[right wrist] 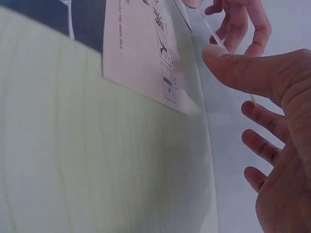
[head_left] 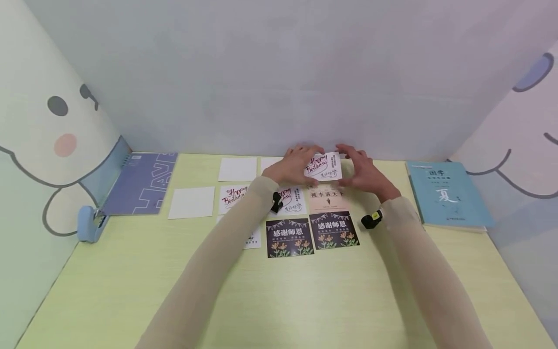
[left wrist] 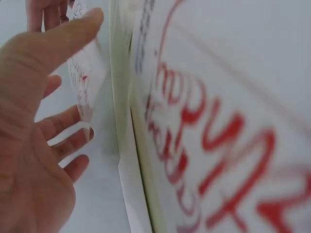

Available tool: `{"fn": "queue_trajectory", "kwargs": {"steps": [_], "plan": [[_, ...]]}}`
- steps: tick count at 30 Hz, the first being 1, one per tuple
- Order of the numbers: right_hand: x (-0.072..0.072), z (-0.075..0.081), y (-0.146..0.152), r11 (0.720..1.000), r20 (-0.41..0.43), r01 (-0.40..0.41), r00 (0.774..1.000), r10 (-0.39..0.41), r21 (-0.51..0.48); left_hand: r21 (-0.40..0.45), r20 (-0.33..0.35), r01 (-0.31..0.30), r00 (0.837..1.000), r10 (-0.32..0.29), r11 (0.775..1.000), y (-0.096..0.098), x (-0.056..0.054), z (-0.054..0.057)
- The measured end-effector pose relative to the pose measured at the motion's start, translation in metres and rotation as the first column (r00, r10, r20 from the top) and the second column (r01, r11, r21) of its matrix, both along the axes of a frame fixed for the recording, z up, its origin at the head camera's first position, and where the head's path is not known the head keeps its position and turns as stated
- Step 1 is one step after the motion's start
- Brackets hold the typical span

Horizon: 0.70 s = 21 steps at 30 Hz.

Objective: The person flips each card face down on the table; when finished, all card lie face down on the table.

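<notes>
Left hand and right hand pinch Happy Birthday card at opposite ends; pink card nearer than grip. Step: apparently positioning; next likely needs level lowering.

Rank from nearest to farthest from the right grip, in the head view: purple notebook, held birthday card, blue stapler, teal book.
1. Held birthday card: in the right grip.
2. Teal book: at the right.
3. Purple notebook: far left.
4. Blue stapler: leftmost, beside the notebook.
</notes>
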State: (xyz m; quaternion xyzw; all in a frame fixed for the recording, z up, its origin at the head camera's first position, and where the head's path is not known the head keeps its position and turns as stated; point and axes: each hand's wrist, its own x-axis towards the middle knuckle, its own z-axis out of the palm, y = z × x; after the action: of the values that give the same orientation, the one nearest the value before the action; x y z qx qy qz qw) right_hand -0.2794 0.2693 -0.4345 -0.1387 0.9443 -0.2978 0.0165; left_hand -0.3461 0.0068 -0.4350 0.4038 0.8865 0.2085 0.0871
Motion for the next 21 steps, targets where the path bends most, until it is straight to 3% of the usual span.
{"fn": "queue_trajectory", "kwargs": {"steps": [9,16,21], "plan": [[0.005,0.003,0.001,0.998,-0.025,-0.013,1.0,0.011,-0.062,0.093,0.003,0.033,0.999,-0.033,0.995,0.01,0.007,0.008],[0.005,0.005,0.005,0.964,0.064,-0.022,0.997,0.041,-0.267,0.12,-0.027,0.049,0.999,-0.046,0.992,0.01,0.008,0.013],[0.005,0.006,0.007,0.962,0.103,-0.011,0.994,0.04,-0.273,0.195,-0.006,0.029,1.0,-0.028,0.98,0.011,0.008,0.014]]}}
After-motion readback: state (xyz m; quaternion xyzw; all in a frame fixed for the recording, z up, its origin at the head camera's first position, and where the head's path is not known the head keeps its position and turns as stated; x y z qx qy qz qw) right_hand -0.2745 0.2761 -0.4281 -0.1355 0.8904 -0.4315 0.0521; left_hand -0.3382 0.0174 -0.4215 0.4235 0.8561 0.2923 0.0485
